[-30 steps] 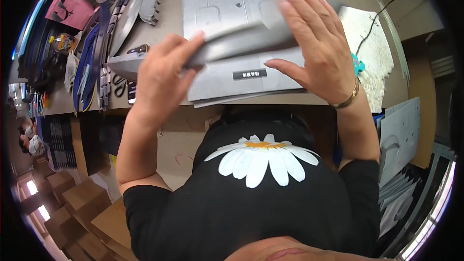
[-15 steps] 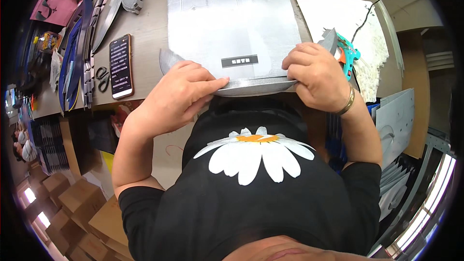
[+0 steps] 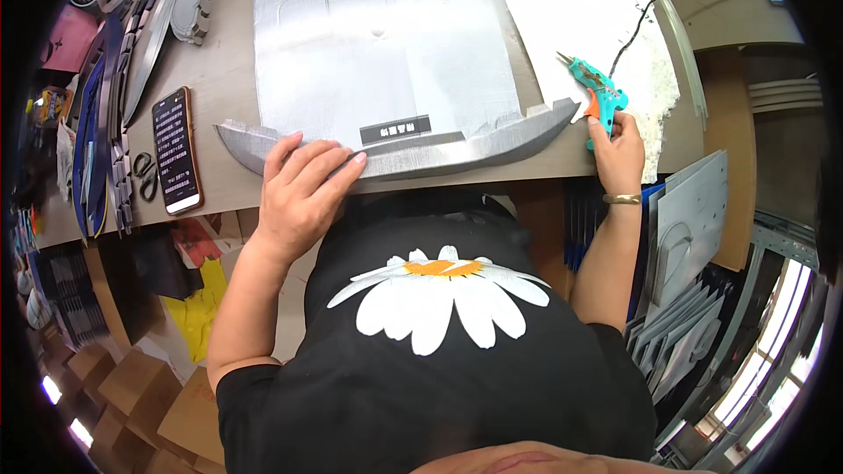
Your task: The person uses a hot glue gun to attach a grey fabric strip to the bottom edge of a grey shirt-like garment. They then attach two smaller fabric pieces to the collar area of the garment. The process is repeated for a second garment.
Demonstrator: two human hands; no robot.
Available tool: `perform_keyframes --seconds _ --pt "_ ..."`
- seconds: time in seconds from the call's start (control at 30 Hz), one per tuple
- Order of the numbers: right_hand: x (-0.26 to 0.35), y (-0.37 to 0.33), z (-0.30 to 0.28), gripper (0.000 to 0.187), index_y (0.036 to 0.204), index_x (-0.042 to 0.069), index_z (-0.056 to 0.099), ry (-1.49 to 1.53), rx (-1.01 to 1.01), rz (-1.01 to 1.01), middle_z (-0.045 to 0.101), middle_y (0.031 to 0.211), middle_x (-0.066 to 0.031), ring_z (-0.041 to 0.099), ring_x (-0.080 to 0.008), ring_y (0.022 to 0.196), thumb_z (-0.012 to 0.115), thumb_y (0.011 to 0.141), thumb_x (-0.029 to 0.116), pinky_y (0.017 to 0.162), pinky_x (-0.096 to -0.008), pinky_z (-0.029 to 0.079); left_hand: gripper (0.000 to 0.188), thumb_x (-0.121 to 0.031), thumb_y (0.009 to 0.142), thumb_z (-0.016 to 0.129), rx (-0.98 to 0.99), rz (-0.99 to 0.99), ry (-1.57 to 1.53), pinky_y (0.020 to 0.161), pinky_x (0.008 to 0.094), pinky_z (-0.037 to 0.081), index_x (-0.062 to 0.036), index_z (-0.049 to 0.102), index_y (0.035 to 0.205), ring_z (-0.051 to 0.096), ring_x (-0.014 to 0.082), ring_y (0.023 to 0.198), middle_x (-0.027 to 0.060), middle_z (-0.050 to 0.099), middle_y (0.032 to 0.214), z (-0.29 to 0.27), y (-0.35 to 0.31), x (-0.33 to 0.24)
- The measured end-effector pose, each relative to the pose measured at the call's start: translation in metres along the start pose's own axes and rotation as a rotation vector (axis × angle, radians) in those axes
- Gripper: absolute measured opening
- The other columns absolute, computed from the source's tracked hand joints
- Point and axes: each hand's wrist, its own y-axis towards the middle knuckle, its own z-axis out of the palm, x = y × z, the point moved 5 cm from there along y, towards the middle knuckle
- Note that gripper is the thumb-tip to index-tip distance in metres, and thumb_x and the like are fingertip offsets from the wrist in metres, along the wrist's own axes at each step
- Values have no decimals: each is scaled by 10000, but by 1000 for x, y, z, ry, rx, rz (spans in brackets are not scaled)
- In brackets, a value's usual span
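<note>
A silver-grey quilted panel (image 3: 386, 61) with embossed outlines lies on the table, a dark label near its near edge. Along that edge runs a grey curved strip (image 3: 492, 151) with notched flaps, its ends reaching past the panel on both sides. My left hand (image 3: 303, 189) grips the strip left of the label, fingers over it and the panel edge. On the right, a teal glue gun (image 3: 599, 92) with an orange trigger is in my right hand (image 3: 620, 154), fingers closed round its handle. Its nozzle points up and left, above the strip's right end.
Under the glue gun lies a white sheet (image 3: 549, 22) with a ragged edge; a black cord (image 3: 634, 26) crosses it. At left are a phone (image 3: 178, 149), black scissors (image 3: 145, 177) and piled curved strips (image 3: 158, 44). Cardboard boxes (image 3: 140, 386) stand below left, flat panels (image 3: 689, 237) below right.
My right hand has let go of the strip and moved right to grasp the glue gun. The left hand stays on the strip. The whole view has shifted, so the table things appear further left.
</note>
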Motion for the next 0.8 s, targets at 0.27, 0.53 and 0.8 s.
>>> perform_keyframes --seconds 0.27,0.53,0.8 --pt "-10 36 2 183 873 12 638 714 124 275 559 688 11 454 -66 537 656 742 138 454 -227 334 351 -72 747 742 -66 -29 -25 1025 423 394 -100 716 1096 660 211 1009 39 693 1058 2 -7 0" --pt "42 11 -30 341 1249 -26 552 1212 16 -72 660 1043 -130 590 -136 774 614 947 121 647 -262 491 316 -75 761 756 -110 -5 23 1019 421 396 -131 727 1071 666 199 989 34 694 1059 7 -7 -2" --pt "128 -68 -13 298 1232 -33 564 878 511 -287 679 1008 -130 602 -120 759 611 993 139 681 -256 487 289 -84 766 754 -94 -67 20 1027 404 384 -180 753 1038 669 185 993 21 704 1077 4 -23 -21"
